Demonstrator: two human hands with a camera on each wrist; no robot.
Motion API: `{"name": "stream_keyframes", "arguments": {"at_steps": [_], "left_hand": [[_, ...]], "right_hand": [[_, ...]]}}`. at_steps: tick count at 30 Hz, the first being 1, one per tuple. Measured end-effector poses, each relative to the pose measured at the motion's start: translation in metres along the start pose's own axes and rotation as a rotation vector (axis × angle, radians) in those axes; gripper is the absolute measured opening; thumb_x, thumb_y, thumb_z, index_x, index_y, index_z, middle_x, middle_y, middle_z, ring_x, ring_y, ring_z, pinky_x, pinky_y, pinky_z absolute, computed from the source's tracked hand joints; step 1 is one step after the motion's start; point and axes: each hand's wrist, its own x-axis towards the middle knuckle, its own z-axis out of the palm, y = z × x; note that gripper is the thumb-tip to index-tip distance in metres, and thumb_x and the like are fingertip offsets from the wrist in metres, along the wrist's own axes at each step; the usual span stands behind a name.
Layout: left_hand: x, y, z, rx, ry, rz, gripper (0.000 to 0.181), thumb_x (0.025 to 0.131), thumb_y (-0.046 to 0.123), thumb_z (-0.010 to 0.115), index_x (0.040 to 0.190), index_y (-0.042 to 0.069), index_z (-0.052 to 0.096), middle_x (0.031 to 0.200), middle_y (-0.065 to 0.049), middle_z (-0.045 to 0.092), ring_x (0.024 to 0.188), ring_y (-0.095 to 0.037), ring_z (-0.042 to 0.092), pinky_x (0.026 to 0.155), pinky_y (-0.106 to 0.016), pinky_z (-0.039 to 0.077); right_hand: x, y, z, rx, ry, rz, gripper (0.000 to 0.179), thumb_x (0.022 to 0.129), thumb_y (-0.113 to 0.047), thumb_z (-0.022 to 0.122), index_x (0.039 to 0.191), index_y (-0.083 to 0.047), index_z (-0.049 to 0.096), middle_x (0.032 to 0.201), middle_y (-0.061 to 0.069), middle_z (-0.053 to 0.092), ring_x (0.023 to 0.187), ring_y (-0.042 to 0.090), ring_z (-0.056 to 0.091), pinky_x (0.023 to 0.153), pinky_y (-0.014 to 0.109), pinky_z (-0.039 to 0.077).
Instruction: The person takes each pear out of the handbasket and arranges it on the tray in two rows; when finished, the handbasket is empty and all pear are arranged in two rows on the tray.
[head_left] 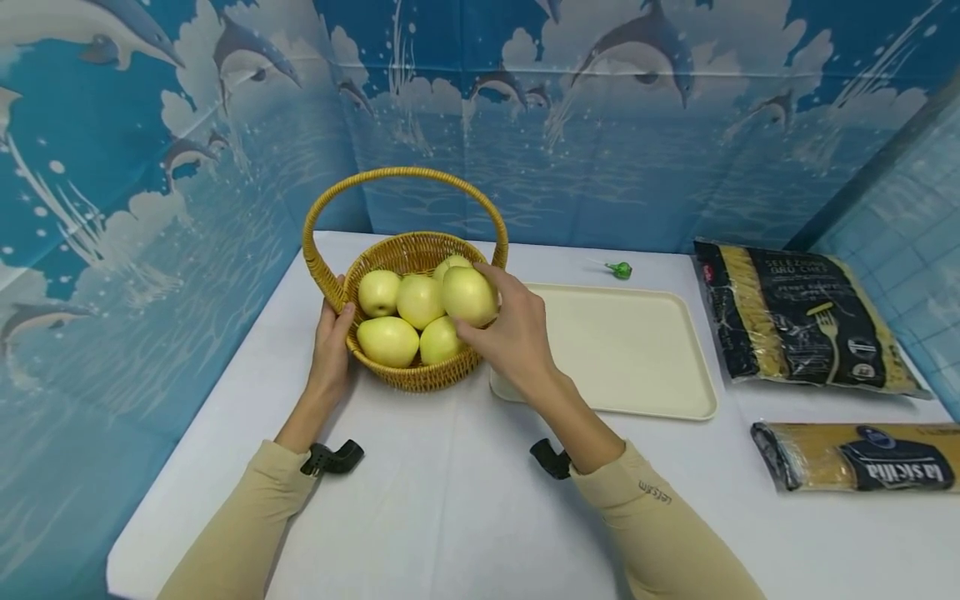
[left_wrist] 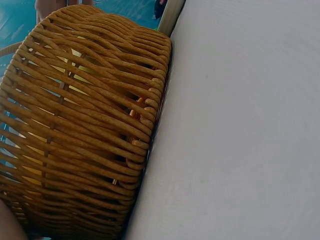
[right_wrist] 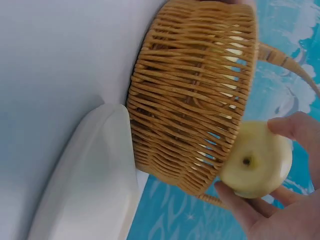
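Observation:
A woven wicker basket [head_left: 420,379] with a tall arched handle stands on the table and holds several yellow-green apples [head_left: 387,342]. My left hand [head_left: 330,346] grips the basket's left rim, thumb near the foot of the handle. At the right rim my right hand [head_left: 517,325] holds one apple [head_left: 469,296] between thumb and fingers. In the right wrist view that apple [right_wrist: 257,160] is level with the rim, its dark hollow facing the camera. The basket's weave [left_wrist: 85,115] fills much of the left wrist view, where most of the left hand is out of sight.
A cream tray [head_left: 630,350] lies right of the basket, under my right forearm. Behind it is a green-wrapped lollipop [head_left: 619,270]. Two pasta packs, a large black one [head_left: 810,317] and a long one [head_left: 862,457], lie at the right. A dolphin-print curtain [head_left: 465,125] hangs behind.

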Motion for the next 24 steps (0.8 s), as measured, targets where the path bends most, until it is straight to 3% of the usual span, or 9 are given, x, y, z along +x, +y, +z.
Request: {"name": "stream_keyframes", "arguments": {"at_steps": [9, 18, 24], "left_hand": [[0.001, -0.001, 0.001, 0.008, 0.008, -0.003, 0.066, 0.114, 0.035, 0.043, 0.171, 0.017, 0.014, 0.176, -0.001, 0.020, 0.162, -0.014, 0.018, 0.134, -0.037, 0.013], [0.001, 0.000, 0.000, -0.012, 0.004, 0.010, 0.067, 0.113, 0.034, 0.044, 0.171, 0.016, 0.015, 0.176, 0.000, 0.020, 0.162, -0.013, 0.017, 0.134, -0.036, 0.012], [0.000, -0.001, 0.001, -0.015, 0.007, 0.014, 0.065, 0.114, 0.033, 0.043, 0.171, 0.017, 0.017, 0.176, -0.002, 0.022, 0.162, -0.014, 0.018, 0.134, -0.036, 0.013]], "right_hand": [[-0.025, -0.001, -0.025, 0.155, 0.029, 0.059, 0.068, 0.083, -0.020, 0.088, 0.145, -0.016, 0.062, 0.136, 0.003, 0.069, 0.127, 0.017, 0.064, 0.090, 0.039, 0.065], [-0.044, 0.008, -0.045, 0.094, 0.079, 0.109, 0.065, 0.080, -0.021, 0.091, 0.139, -0.017, 0.065, 0.133, -0.001, 0.070, 0.124, 0.015, 0.065, 0.086, 0.037, 0.066], [-0.041, 0.030, -0.050, 0.078, 0.034, 0.200, 0.062, 0.079, -0.022, 0.092, 0.135, -0.014, 0.066, 0.130, 0.005, 0.073, 0.124, 0.021, 0.067, 0.085, 0.046, 0.066]]}}
